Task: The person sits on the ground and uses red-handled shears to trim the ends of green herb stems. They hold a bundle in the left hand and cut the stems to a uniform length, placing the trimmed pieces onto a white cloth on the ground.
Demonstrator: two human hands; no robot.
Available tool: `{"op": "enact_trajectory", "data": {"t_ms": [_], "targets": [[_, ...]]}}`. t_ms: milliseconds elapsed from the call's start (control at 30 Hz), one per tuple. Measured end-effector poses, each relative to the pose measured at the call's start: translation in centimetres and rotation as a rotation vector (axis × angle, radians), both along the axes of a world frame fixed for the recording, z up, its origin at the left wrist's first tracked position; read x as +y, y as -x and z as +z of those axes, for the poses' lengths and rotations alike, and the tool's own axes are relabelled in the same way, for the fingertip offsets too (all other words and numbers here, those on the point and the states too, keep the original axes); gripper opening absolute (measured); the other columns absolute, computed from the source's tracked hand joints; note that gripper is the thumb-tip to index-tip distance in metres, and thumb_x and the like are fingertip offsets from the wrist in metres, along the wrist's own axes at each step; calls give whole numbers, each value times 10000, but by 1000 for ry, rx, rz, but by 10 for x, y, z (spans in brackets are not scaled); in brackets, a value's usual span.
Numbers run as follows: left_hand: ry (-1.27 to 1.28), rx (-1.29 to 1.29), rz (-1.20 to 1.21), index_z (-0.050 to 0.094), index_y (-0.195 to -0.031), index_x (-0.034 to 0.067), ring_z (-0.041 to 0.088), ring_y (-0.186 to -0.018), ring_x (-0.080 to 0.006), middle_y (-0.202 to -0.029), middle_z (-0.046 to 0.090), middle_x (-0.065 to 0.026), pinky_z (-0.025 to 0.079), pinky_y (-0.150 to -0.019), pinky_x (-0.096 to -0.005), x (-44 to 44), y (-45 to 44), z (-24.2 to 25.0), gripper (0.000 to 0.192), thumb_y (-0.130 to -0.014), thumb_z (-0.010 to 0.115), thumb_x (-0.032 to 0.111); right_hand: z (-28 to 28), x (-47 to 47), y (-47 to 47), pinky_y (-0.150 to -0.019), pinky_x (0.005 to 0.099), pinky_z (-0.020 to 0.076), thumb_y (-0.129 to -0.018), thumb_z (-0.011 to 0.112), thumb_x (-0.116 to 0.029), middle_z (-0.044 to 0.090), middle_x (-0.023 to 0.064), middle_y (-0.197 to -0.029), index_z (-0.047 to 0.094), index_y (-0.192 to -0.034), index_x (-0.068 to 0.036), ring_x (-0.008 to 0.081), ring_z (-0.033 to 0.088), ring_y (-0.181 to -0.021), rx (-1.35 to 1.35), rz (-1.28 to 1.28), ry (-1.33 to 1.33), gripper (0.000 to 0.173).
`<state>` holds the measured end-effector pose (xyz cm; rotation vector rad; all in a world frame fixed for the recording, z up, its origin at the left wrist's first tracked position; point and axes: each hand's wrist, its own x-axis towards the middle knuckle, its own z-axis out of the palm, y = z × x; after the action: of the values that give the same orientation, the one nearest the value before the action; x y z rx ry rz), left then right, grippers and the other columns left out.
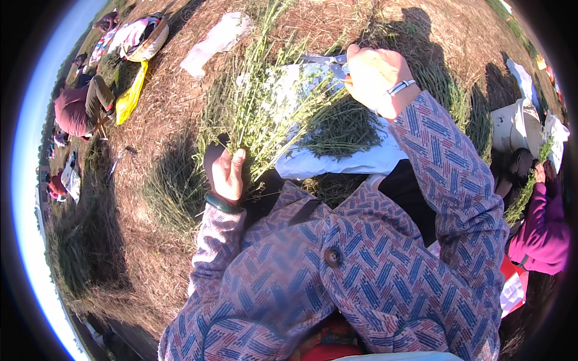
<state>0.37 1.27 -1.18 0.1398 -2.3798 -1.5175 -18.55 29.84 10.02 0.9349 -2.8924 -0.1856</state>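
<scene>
My left hand grips a bundle of cut green stems near its lower end, the leafy tops fanning up and to the right. Scissors are in my right hand, their blades pointing left, parted, close to the stem tips. Beneath lies a white plastic sheet, spread before my lap. On it rests a dark green pile of clippings. My fingers hide most of the scissor handles.
Heaps of cut stalks lie left and right of me. A crumpled white bag is on the straw ground. At right, a person in a purple sleeve holds a green sprig beside a white bucket. Others crouch at far left near a yellow bag.
</scene>
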Motion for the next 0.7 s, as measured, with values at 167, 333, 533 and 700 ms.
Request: {"op": "enact_trajectory", "data": {"t_ms": [167,333,533,700], "targets": [[42,-11,-40,611,-1108,-48,610,-755,-258,-849,664,-181,466,-732,-336,-1,2,1,340,-1007,510,260,-5,18,4,-765,389,567,-826,640,-290,704,178,-922,592,-1041,30,310,697,-863,-263,-278,-165,388],[126,-50,-45,602,-1088,-52,579,-670,-348,-762,619,-207,451,-648,-377,-4,4,1,329,-1006,502,251,26,54,-12,-693,429,523,-831,676,-304,667,194,-875,573,-1004,-26,362,659,-825,-127,-353,72,344],[182,-154,-28,611,-1094,-43,587,-809,-155,-898,673,-103,450,-757,-295,-7,3,0,286,-1016,523,218,44,48,-50,-658,433,502,-819,697,-278,637,184,-788,548,-994,-32,360,640,-750,-28,-113,325,337],[255,-151,-50,608,-1105,-42,602,-801,-189,-906,672,-136,455,-756,-302,-8,4,2,305,-1013,525,236,14,14,-47,-681,435,529,-833,650,-369,661,186,-760,613,-935,2,345,665,-739,-245,-51,312,386]]}}
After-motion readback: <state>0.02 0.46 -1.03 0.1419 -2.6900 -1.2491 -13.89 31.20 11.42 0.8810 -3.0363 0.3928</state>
